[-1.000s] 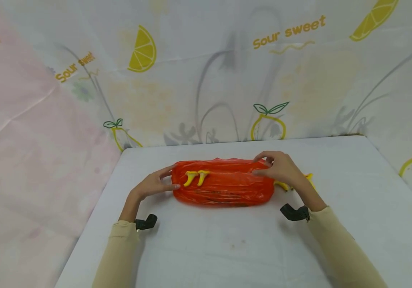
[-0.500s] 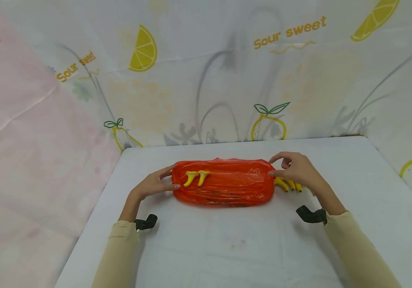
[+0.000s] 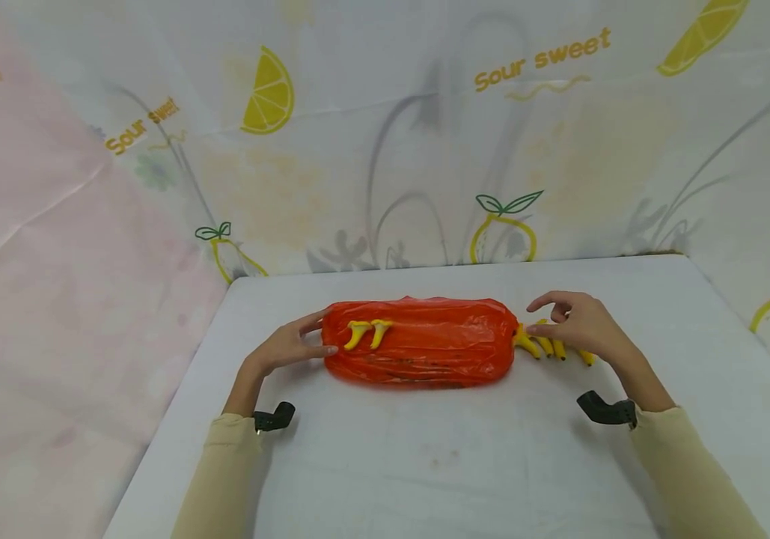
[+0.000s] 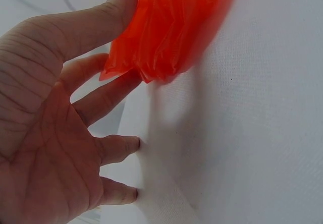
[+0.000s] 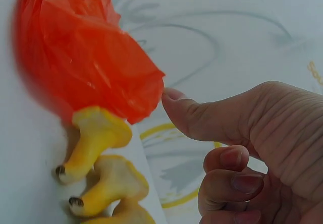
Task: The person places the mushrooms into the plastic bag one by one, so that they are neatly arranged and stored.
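A red plastic bag (image 3: 445, 344), stretched into a long rounded bundle, lies on the white table. Two yellow mushrooms (image 3: 379, 332) rest on its left part. My left hand (image 3: 283, 346) holds the bundle's left end, thumb on one side and two fingers on the other, as the left wrist view shows. Just past the right end hovers my right hand (image 3: 580, 323), fingers loosely curled, with nothing in it. Under and beside that hand several more yellow mushrooms (image 5: 101, 143) lie in a row on the table, partly hidden by it in the head view.
The white table (image 3: 398, 464) runs back to a wall covered in lemon-printed cloth (image 3: 385, 135). A pink cloth (image 3: 55, 299) hangs on the left. Each wrist carries a dark camera mount (image 3: 607, 409).
My right hand has drawn back rightward off the bag's top and right end, uncovering more of the mushrooms there. The left hand has stayed on the left end.
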`<control>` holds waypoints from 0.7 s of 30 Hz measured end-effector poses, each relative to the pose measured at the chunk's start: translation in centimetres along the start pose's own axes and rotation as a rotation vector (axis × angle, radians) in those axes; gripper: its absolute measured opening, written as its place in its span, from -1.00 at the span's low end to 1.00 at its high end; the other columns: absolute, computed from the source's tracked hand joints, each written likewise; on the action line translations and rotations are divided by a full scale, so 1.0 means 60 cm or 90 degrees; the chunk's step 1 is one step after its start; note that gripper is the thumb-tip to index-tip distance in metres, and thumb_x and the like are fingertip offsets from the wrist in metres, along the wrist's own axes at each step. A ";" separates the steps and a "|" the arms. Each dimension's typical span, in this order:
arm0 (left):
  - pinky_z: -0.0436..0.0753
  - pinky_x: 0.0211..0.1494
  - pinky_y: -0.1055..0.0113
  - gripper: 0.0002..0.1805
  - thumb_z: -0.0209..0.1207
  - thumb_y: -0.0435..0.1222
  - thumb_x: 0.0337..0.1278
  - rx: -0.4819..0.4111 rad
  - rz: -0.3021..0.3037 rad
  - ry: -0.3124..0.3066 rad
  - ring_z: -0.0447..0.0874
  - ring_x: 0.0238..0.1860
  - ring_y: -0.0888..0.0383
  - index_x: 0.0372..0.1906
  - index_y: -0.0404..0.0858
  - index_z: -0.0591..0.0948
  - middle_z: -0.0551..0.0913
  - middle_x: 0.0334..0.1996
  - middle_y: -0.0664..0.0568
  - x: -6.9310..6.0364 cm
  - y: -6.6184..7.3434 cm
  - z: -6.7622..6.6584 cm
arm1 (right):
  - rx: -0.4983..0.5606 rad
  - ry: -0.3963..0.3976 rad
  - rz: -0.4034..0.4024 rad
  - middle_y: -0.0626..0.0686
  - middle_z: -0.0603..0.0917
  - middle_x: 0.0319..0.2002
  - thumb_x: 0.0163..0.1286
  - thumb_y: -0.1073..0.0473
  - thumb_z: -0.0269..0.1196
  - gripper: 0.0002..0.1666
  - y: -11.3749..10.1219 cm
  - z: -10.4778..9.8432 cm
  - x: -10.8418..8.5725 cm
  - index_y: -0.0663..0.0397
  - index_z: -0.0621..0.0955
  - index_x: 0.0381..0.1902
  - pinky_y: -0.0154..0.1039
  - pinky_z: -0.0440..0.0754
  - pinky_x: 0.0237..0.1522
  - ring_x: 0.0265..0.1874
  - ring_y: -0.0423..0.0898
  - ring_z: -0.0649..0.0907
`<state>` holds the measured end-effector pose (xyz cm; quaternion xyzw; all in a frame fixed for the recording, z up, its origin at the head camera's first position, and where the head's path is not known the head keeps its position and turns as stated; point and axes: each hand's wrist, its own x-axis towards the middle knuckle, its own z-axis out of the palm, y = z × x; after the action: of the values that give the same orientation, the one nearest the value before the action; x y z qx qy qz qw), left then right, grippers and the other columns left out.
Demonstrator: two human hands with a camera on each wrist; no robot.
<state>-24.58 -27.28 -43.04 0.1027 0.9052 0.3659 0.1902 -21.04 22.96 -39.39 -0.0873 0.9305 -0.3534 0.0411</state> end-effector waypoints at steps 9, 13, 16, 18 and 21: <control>0.38 0.26 -0.27 0.02 0.37 0.16 -0.01 0.000 -0.006 0.006 0.17 0.43 -0.21 0.56 0.13 0.14 0.30 0.44 -0.15 0.003 -0.004 0.000 | -0.001 0.004 0.019 0.02 0.35 -0.54 0.18 0.03 0.46 -0.53 0.030 -0.010 -0.012 0.19 0.66 -0.05 -0.22 0.22 -0.57 -0.53 -0.02 0.36; 0.36 0.29 -0.26 0.02 0.38 0.15 -0.02 0.000 0.004 0.005 0.17 0.44 -0.19 0.55 0.10 0.16 0.31 0.43 -0.15 0.004 -0.004 0.001 | 0.002 -0.001 0.029 0.01 0.35 -0.55 0.17 0.03 0.47 -0.51 0.041 -0.012 -0.018 0.21 0.65 -0.04 -0.26 0.23 -0.63 -0.57 -0.04 0.35; 0.34 0.30 -0.26 0.01 0.39 0.14 -0.01 0.001 0.013 0.011 0.18 0.44 -0.18 0.55 0.08 0.18 0.34 0.41 -0.15 0.004 -0.004 0.001 | 0.003 -0.004 0.022 -0.01 0.35 -0.56 0.18 0.04 0.47 -0.51 0.050 -0.013 -0.022 0.23 0.64 -0.03 -0.27 0.21 -0.65 -0.60 -0.07 0.34; 0.34 0.30 -0.27 0.00 0.38 0.13 -0.01 -0.002 0.016 0.014 0.19 0.44 -0.19 0.54 0.08 0.18 0.35 0.41 -0.16 0.003 -0.003 0.001 | -0.001 -0.002 0.016 -0.03 0.35 -0.57 0.18 0.04 0.47 -0.53 0.056 -0.015 -0.025 0.21 0.65 -0.05 -0.28 0.21 -0.65 -0.62 -0.09 0.33; 0.34 0.29 -0.27 0.00 0.38 0.13 0.00 -0.002 0.018 0.015 0.20 0.43 -0.20 0.55 0.07 0.18 0.35 0.40 -0.17 0.002 -0.003 0.002 | -0.005 -0.004 0.006 -0.04 0.34 -0.59 0.18 0.06 0.47 -0.55 0.065 -0.017 -0.028 0.21 0.66 -0.06 -0.28 0.19 -0.65 -0.64 -0.11 0.31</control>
<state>-24.66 -27.30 -43.24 0.1106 0.9054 0.3709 0.1742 -20.05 26.80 -41.18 -0.0842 0.9321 -0.3494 0.0456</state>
